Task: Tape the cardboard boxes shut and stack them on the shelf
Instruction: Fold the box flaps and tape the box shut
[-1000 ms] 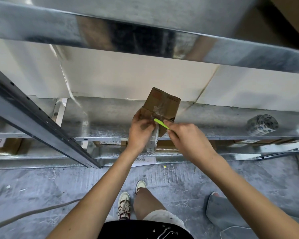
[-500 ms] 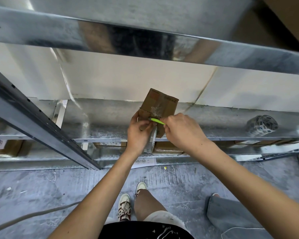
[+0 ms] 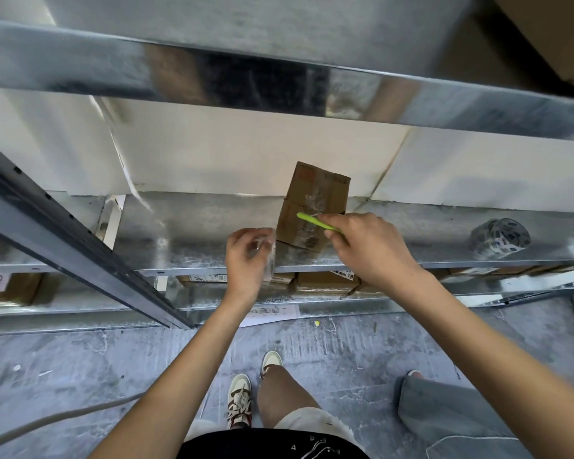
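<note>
A galvanised metal shelf point(image 3: 193, 223) runs across a grey concrete floor, white board behind it. On the shelf stands a small brown cardboard box point(image 3: 312, 207), its flaps crossed by glossy clear tape. The right hand point(image 3: 362, 246) pinches a lime-green cutter point(image 3: 315, 221) against the box's taped face. Just left of the box, the left hand point(image 3: 246, 256) pinches a loose strip of clear tape point(image 3: 270, 256). The box looks light and stiff, best held by its side walls. A tape roll point(image 3: 499, 238) lies well right of the box.

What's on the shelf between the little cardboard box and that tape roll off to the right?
Nothing: in the head view, bare metal shelf separates the cardboard box from the tape roll.
</note>
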A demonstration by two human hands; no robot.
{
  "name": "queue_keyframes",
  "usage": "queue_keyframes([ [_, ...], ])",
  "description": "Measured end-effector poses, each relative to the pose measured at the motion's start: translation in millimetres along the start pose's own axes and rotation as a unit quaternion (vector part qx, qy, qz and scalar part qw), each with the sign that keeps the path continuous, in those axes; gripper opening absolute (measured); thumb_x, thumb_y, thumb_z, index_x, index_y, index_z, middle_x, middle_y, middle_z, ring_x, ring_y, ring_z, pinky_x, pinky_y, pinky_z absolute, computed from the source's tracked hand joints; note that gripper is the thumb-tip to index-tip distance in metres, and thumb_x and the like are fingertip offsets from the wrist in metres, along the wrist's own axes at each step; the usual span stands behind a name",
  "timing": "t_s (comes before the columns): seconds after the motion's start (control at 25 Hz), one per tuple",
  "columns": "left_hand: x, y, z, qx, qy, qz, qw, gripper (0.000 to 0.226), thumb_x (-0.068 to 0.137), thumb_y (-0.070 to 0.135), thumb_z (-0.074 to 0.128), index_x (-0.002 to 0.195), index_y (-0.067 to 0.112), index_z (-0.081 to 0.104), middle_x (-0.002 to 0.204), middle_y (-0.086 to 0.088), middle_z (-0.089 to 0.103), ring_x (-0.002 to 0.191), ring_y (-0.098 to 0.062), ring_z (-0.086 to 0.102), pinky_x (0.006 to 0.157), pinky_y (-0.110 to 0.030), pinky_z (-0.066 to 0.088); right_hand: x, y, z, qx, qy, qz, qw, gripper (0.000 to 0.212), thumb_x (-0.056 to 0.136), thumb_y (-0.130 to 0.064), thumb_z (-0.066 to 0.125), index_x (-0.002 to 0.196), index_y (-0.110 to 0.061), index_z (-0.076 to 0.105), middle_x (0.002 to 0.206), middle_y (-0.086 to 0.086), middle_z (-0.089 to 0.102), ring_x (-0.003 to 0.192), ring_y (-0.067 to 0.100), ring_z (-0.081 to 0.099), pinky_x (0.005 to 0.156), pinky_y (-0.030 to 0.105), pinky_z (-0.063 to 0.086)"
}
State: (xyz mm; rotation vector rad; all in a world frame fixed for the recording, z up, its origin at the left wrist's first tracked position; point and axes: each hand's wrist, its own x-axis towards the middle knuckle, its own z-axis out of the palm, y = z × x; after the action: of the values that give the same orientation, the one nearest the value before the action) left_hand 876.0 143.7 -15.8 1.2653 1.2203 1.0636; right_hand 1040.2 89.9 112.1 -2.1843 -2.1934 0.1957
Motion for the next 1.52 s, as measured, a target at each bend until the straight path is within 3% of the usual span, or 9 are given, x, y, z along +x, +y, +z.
queue_keyframes([
  [0.2,32,-2,-60,0.042,0.009,-0.138,0.989,0.024,0.095,0.007,0.046,0.107,0.018,0.064,0.099,-0.008,0.064,0.077,-0.015,0.056,0.068,-0.026,0.043,-5,18,9,0.197,0.145,0.034,0.969,0.033,0.094,-0.019,0.057,0.126,-0.018,0.061,0.096,0.000,0.072,0.058,-0.001,0.054,0.054,0.019,0.043],
  [0.4,88,-2,-134,0.283,0.122,-0.059,0.950,0.033,0.097,0.019,0.043,0.124,0.015,0.060,0.108,-0.019,0.062,0.067,-0.013,0.055,0.075,-0.013,0.041,-2,55,30,0.287,0.239,0.148,0.916,0.032,0.097,-0.018,0.053,0.128,-0.014,0.056,0.077,-0.005,0.065,0.053,0.001,0.053,0.052,0.013,0.038],
  [0.56,101,-24,-145,0.435,0.039,0.007,0.899,0.036,0.100,0.017,0.040,0.132,0.009,0.053,0.124,-0.028,0.053,0.113,-0.041,0.049,0.097,-0.041,0.037,16,95,89,0.283,0.216,0.314,0.880,0.014,0.096,-0.014,0.051,0.104,-0.005,0.059,0.089,0.008,0.070,0.076,0.030,0.066,0.066,0.037,0.052],
  [0.76,91,-53,-131,0.469,0.031,-0.003,0.883,0.020,0.093,0.017,0.050,0.081,0.014,0.065,0.092,-0.016,0.063,0.089,-0.039,0.058,0.072,-0.037,0.040,33,125,156,0.202,0.128,0.394,0.887,0.018,0.092,-0.012,0.055,0.091,-0.004,0.070,0.087,0.018,0.067,0.069,0.029,0.061,0.059,0.028,0.045],
  [1.0,98,-56,-131,0.557,-0.013,0.039,0.830,0.024,0.089,0.006,0.047,0.102,0.015,0.066,0.105,-0.019,0.061,0.095,-0.040,0.056,0.077,-0.041,0.043,49,131,164,0.152,0.106,0.420,0.889,0.019,0.092,-0.017,0.055,0.095,-0.011,0.073,0.094,0.016,0.068,0.082,0.033,0.063,0.071,0.039,0.054],
  [1.12,99,-55,-131,0.574,-0.036,0.036,0.817,0.029,0.095,0.024,0.042,0.122,0.024,0.052,0.107,-0.015,0.062,0.100,-0.041,0.056,0.082,-0.048,0.044,51,120,150,0.167,0.193,0.352,0.901,0.030,0.091,-0.025,0.062,0.116,-0.009,0.064,0.118,0.015,0.057,0.107,0.031,0.053,0.088,0.040,0.044],
  [1.2,100,-52,-129,0.556,-0.048,0.025,0.830,0.040,0.097,0.032,0.039,0.137,0.029,0.035,0.106,-0.013,0.062,0.101,-0.039,0.057,0.087,-0.051,0.045,54,101,120,0.332,0.249,0.276,0.867,0.040,0.088,-0.032,0.066,0.123,-0.015,0.057,0.123,0.006,0.053,0.107,0.017,0.052,0.089,0.031,0.044],
  [1.36,96,-47,-131,0.529,-0.017,0.061,0.846,0.049,0.092,0.023,0.043,0.139,0.011,0.038,0.110,-0.022,0.060,0.103,-0.041,0.055,0.091,-0.051,0.044,61,81,73,0.481,0.008,0.142,0.865,0.103,0.063,-0.062,0.076,0.146,-0.041,0.019,0.151,-0.017,0.021,0.134,0.003,0.026,0.103,0.018,0.029],
  [1.52,76,-48,-134,0.556,0.009,0.110,0.824,0.064,0.082,0.024,0.062,0.140,0.011,0.036,0.122,-0.027,0.047,0.113,-0.043,0.042,0.094,-0.055,0.036,64,82,65,0.360,-0.089,0.068,0.926,0.123,0.059,-0.037,0.089,0.149,-0.040,0.005,0.149,-0.018,0.014,0.139,0.009,0.019,0.113,0.038,0.028],
])
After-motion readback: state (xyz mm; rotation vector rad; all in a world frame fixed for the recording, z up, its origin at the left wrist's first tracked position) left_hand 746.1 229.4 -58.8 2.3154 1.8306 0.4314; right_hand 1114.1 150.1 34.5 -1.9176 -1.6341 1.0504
